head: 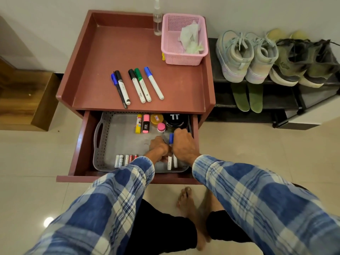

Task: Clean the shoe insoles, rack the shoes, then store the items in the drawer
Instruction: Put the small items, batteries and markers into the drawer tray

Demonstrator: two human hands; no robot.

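Note:
Both my hands are inside the open drawer (81, 144), over a grey perforated tray (103, 144). My right hand (184, 144) grips a blue-capped white marker (171, 138) lying lengthwise in the tray. My left hand (159, 146) is curled beside it, touching the markers; a second white marker (169, 163) shows below it. Several more markers (138, 85) lie on the cabinet top (110, 48). Two pairs of shoes (246, 56) stand on the black rack (257, 103), with two green insoles (248, 98) hanging below them.
The tray also holds several batteries (125, 160), a yellow glue stick (138, 123), a pink tube (146, 123), small jars and a black lid (173, 118). A pink basket (184, 57) with wipes and a spray bottle (157, 19) stand on the cabinet top. My bare foot (185, 199) is below the drawer.

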